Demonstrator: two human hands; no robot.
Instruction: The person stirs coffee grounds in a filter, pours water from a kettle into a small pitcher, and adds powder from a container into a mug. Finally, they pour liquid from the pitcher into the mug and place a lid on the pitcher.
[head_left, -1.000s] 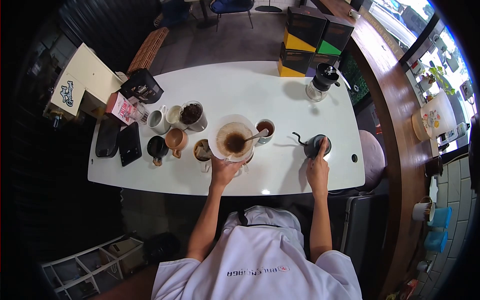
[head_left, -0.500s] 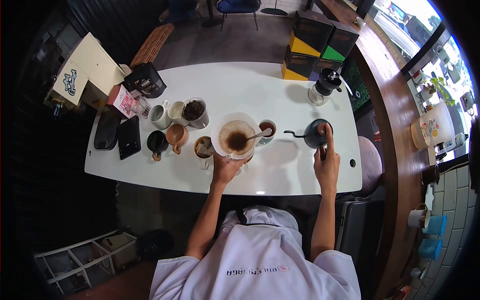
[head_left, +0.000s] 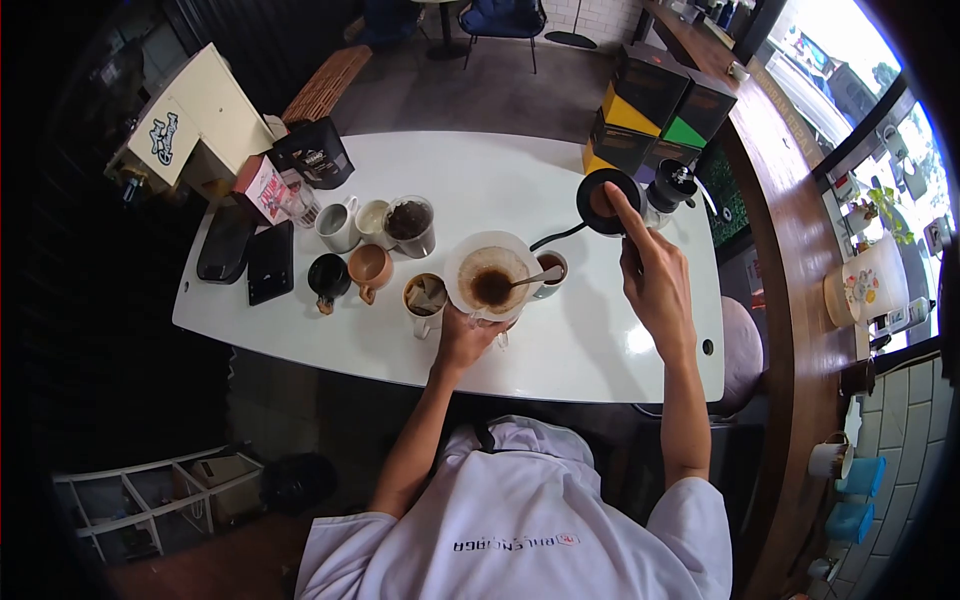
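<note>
Holding a paper-lined dripper [head_left: 490, 262] in the closed left grip [head_left: 465, 340], near the front edge of the counter [head_left: 590, 360], and, toward its far right corner, a black kettle [head_left: 592, 208] in the curled right grip [head_left: 660, 280].

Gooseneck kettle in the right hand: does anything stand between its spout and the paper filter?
Nothing visible blocks the spout of the gooseneck kettle; in this view its tip meets the edge of the paper filter. The spoon lies just beside that path, its handle crossing the rim. Height difference cannot be judged.
</note>
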